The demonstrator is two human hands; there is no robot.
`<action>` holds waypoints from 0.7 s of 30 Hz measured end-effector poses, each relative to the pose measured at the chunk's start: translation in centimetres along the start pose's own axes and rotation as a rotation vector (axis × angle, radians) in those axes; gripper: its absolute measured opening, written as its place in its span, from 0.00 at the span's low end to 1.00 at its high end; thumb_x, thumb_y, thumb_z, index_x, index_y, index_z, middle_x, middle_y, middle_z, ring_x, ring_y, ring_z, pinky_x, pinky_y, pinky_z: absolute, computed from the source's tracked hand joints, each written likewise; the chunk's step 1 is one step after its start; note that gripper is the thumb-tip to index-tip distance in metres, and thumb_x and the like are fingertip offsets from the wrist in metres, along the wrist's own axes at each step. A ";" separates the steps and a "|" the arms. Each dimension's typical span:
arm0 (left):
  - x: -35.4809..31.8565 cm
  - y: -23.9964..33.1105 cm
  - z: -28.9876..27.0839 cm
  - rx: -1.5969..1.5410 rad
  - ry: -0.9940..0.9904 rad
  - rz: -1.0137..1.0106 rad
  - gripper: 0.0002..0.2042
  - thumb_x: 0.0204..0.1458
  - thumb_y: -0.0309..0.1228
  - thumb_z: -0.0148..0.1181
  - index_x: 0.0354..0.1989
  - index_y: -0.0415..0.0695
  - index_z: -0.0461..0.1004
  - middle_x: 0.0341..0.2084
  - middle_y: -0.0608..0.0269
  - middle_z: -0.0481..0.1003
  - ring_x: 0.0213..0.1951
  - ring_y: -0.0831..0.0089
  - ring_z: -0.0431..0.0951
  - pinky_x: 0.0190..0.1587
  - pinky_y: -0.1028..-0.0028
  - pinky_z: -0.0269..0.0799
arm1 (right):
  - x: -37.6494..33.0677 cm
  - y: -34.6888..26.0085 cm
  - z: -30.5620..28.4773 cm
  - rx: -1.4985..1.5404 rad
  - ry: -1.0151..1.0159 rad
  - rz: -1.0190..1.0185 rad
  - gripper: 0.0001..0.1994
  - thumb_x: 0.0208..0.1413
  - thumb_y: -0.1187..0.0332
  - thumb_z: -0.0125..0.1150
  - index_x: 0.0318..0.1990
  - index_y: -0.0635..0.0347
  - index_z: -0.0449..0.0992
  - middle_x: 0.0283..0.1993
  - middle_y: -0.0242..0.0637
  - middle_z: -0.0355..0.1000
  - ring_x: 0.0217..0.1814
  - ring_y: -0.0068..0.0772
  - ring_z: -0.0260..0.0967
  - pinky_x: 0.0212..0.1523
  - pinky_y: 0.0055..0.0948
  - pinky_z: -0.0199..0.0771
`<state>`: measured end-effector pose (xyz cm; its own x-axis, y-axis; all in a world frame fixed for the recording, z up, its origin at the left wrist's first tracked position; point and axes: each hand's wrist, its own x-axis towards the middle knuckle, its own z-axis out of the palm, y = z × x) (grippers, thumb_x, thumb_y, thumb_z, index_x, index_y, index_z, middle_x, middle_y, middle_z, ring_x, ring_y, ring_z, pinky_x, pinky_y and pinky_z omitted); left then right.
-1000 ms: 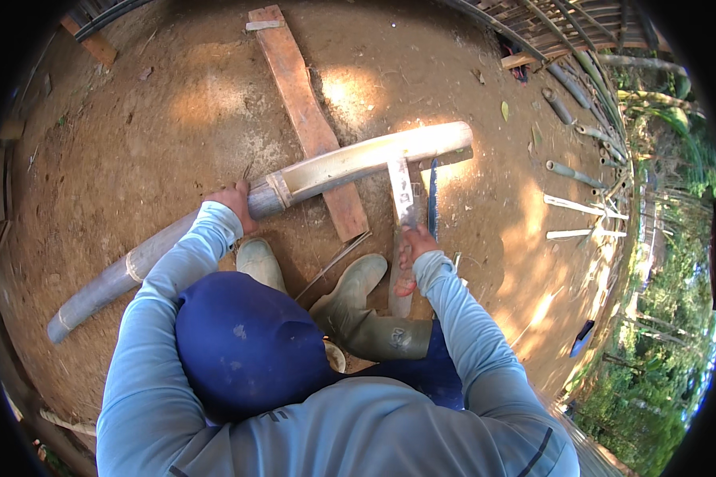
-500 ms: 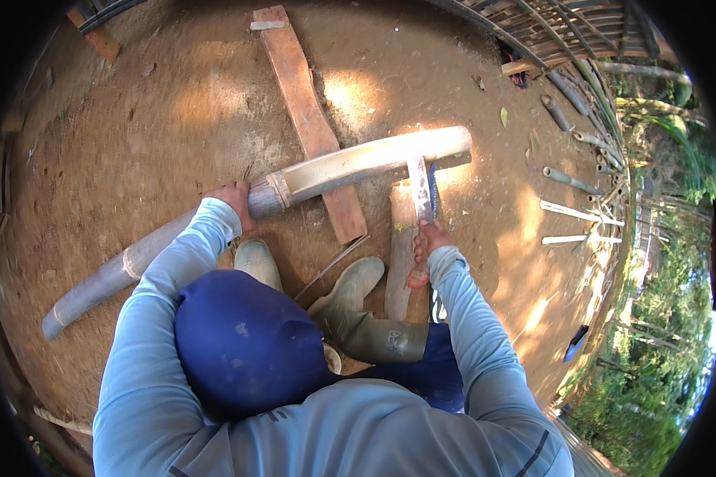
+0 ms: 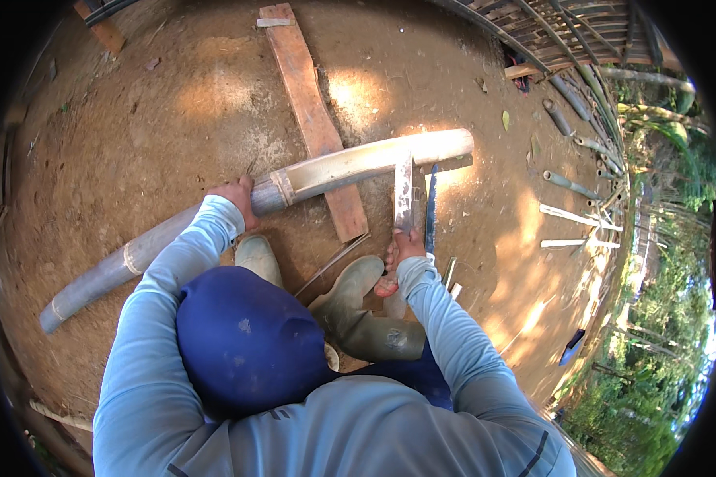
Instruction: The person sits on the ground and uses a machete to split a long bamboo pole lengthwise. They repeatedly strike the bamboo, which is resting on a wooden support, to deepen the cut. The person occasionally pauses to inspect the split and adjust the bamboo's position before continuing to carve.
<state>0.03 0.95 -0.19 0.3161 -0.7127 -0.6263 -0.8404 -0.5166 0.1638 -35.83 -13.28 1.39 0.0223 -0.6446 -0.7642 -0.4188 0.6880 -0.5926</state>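
Observation:
A long grey bamboo pole lies slantwise before me, its pale split upper side facing up on the right half. My left hand is closed round the pole near its middle, just left of a node. My right hand grips a machete with a red handle end. The blade's far end meets the pale stretch of bamboo near the right end; the exact contact cannot be made out. Right of the machete lies a narrow blue-dark blade, apparently a saw, mostly hidden at its near end by my forearm.
A reddish wooden plank runs under the pole. My boots stand near its front end, with a thin strip between them. Several bamboo pieces lie at the right, beside a slatted structure. A dark blue object lies farther right.
My right hand and the machete have moved left along the bamboo, leaving the blue-dark blade more exposed. My left hand keeps its grip on the pole.

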 end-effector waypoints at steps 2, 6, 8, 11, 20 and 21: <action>-0.2 0.0 -0.5 0.001 -0.016 -0.011 0.37 0.38 0.46 0.71 0.58 0.41 0.67 0.45 0.43 0.80 0.48 0.48 0.82 0.53 0.58 0.78 | 0.6 -1.4 -2.0 -0.032 -0.024 0.058 0.11 0.65 0.58 0.56 0.49 0.48 0.66 0.23 0.35 0.65 0.16 0.31 0.62 0.14 0.37 0.61; -0.1 0.1 -1.4 -0.010 -0.070 -0.024 0.37 0.38 0.45 0.72 0.58 0.41 0.67 0.49 0.44 0.78 0.52 0.50 0.81 0.55 0.58 0.77 | 1.7 -3.2 -3.5 0.017 0.050 0.049 0.13 0.64 0.58 0.57 0.51 0.48 0.67 0.24 0.36 0.66 0.17 0.32 0.61 0.15 0.37 0.60; 0.3 -0.4 0.4 0.024 -0.004 -0.001 0.37 0.38 0.46 0.71 0.57 0.40 0.68 0.46 0.43 0.80 0.49 0.48 0.81 0.54 0.57 0.77 | 0.2 -2.1 -1.2 -0.060 0.045 0.018 0.10 0.63 0.59 0.57 0.47 0.48 0.68 0.24 0.36 0.65 0.16 0.31 0.59 0.15 0.36 0.59; 0.1 -0.4 0.1 0.008 -0.005 0.003 0.36 0.38 0.46 0.70 0.56 0.40 0.68 0.45 0.43 0.80 0.48 0.48 0.82 0.53 0.57 0.77 | -0.3 -1.1 -1.3 -0.215 -0.126 0.046 0.12 0.64 0.59 0.57 0.50 0.50 0.67 0.24 0.36 0.67 0.16 0.32 0.62 0.15 0.38 0.62; 0.1 -0.4 0.0 0.001 -0.044 -0.004 0.37 0.38 0.46 0.71 0.57 0.40 0.68 0.47 0.44 0.79 0.50 0.49 0.81 0.54 0.58 0.77 | -0.2 -0.8 -1.2 -0.168 -0.038 0.036 0.10 0.65 0.59 0.57 0.47 0.50 0.66 0.24 0.35 0.67 0.15 0.31 0.61 0.14 0.40 0.62; 0.1 -0.4 -0.3 -0.009 -0.040 0.002 0.37 0.38 0.47 0.71 0.57 0.40 0.68 0.46 0.43 0.80 0.49 0.49 0.81 0.54 0.59 0.77 | 0.6 -1.2 -2.6 -0.111 -0.077 0.057 0.10 0.65 0.59 0.57 0.47 0.49 0.66 0.24 0.34 0.67 0.15 0.31 0.61 0.14 0.38 0.62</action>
<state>0.50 0.93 -0.10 0.2961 -0.6945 -0.6557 -0.8371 -0.5193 0.1720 -37.63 -15.36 2.29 0.0631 -0.5755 -0.8154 -0.5191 0.6789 -0.5193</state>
